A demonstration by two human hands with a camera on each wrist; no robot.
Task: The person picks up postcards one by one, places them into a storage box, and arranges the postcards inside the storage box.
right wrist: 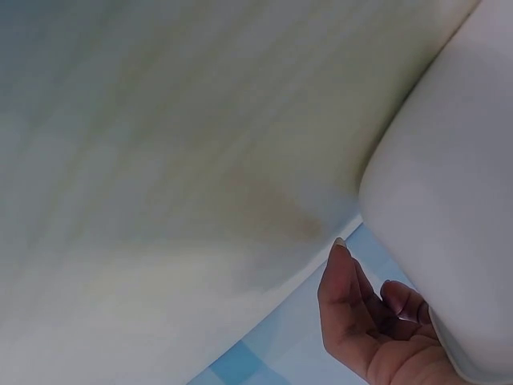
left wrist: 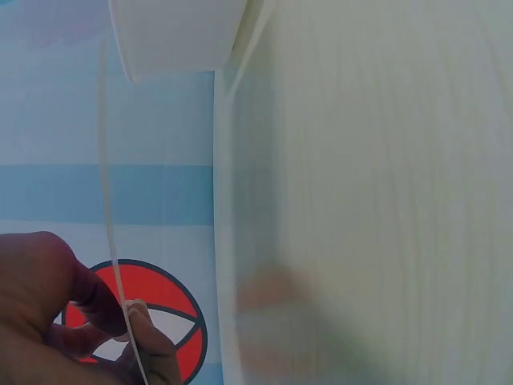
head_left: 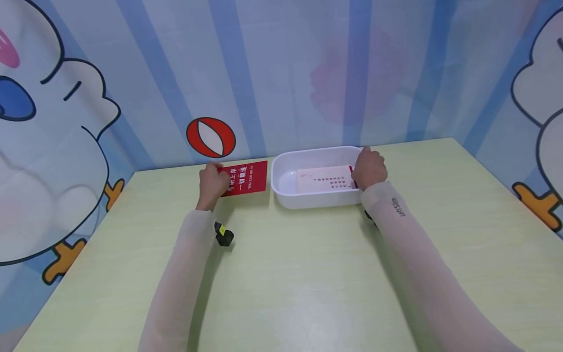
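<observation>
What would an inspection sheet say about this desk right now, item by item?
Surface: pale green table, no marks seen.
Job's things: red card flat beside a white tray; pale printed card lies in the tray.
Clutter: nothing seen.
Hands: left hand pinches the red card's left edge; right hand rests on the tray's right end, grip hidden.
Cables: nothing seen.
Surroundings: blue striped cartoon backdrop on three sides, with a red ball picture.
</observation>
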